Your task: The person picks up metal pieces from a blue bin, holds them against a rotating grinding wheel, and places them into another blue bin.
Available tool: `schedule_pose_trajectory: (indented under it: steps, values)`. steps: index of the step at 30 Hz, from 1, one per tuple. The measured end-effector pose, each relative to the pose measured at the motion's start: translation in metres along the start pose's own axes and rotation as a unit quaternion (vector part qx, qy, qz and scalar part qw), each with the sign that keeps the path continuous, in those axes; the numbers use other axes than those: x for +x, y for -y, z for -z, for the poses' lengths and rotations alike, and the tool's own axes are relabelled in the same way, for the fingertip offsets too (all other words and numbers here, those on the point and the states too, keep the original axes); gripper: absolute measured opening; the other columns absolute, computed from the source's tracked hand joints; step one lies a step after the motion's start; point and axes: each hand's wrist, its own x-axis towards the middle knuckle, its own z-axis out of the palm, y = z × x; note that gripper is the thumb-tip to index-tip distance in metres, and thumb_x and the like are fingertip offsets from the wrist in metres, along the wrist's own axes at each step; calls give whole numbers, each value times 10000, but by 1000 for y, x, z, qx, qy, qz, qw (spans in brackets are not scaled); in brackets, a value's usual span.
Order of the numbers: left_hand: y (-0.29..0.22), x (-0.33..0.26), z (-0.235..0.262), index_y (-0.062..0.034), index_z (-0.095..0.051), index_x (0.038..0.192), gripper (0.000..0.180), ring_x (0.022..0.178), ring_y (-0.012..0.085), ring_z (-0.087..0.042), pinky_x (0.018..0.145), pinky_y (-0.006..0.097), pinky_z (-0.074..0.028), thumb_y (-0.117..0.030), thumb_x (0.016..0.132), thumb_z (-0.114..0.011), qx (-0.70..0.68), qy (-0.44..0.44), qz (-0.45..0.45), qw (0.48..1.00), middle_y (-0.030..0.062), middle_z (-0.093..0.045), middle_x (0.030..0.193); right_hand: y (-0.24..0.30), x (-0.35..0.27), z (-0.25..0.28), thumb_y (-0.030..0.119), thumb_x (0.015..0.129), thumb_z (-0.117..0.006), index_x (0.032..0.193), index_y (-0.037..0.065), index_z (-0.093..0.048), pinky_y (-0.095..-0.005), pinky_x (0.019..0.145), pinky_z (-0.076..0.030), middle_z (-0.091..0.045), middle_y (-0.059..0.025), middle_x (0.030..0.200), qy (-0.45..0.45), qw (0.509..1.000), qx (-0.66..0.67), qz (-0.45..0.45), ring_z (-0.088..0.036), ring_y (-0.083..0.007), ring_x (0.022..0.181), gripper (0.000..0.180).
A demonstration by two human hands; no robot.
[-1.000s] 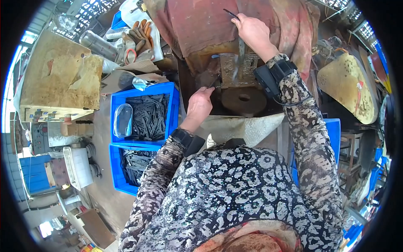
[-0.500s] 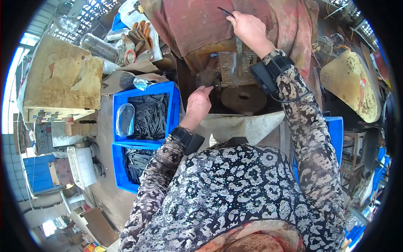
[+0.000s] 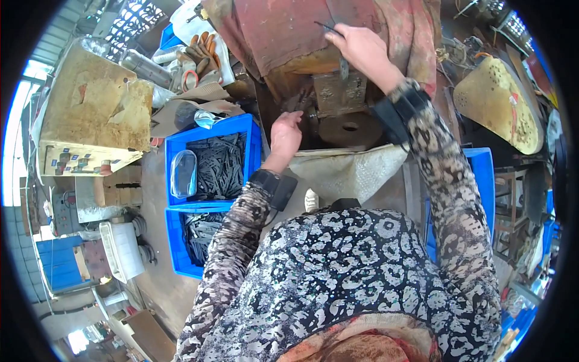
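Thin dark strip point(image 3: 325, 26) is jutting leftward from the right hand point(image 3: 362, 51), whose fingers are pinching it, stained red cloth point(image 3: 283, 37) lying behind. The left hand point(image 3: 286, 135) is hovering near a round disc point(image 3: 333, 132), its grip unclear; keeping fingertips clear seems wise.

From afar I see a black, grey and white spotted top point(image 3: 338, 259), mottled dark-and-pale sleeves point(image 3: 449, 181), black wrist straps point(image 3: 413, 102) (each bearing a boxy module point(image 3: 282, 192)).

Arms point(image 3: 449, 181) outstretched, a person point(image 3: 338, 265) extends the right hand point(image 3: 367, 53) farther forward, fingers point(image 3: 335, 36) pinched, while the left hand point(image 3: 286, 134) hovers nearer the body, fingers partly bent.
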Motion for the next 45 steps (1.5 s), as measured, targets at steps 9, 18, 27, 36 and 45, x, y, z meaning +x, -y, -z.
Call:
schedule_pose_trajectory:
  steps: [9,18,27,36,45]
  values:
    - [6,46,7,-25,-656,1049,398,707,270,-605,661,356,-502,98,696,-520,-15,47,-29,998,154,-621,851,36,-168,55,137,800,-692,875,24,-646,-306,554,-449,-615,-138,712,94,964,230,-92,-587,-271,588,143]
    - [22,40,-21,-40,-653,833,101,814,349,-620,725,429,-508,-67,785,-569,142,201,-136,960,167,-616,807,31,-255,46,120,690,-704,913,93,-662,-373,578,-503,-651,-102,743,161,963,214,-20,-634,-301,643,228]
    - [35,43,-49,-49,-674,777,166,843,359,-636,735,450,-516,-171,814,-568,199,308,-105,924,185,-657,842,17,-247,46,180,774,-708,883,51,-654,-328,563,-481,-637,-89,713,265,911,315,-35,-606,-233,584,177]
    - [1,45,-9,-96,-695,851,236,782,289,-660,696,398,-512,-271,864,-536,33,318,201,926,124,-669,741,-21,-198,9,132,925,-560,1082,9,-568,-277,672,-470,-571,-42,723,177,685,587,-394,-602,-133,751,200]
    - [-85,32,14,-52,-635,743,175,663,312,-623,594,412,-494,-198,830,-592,107,76,-75,989,131,-628,719,26,-146,-58,5,895,-566,1074,29,-486,-378,899,-476,-617,-161,1052,10,413,842,-347,-614,-289,1023,197]
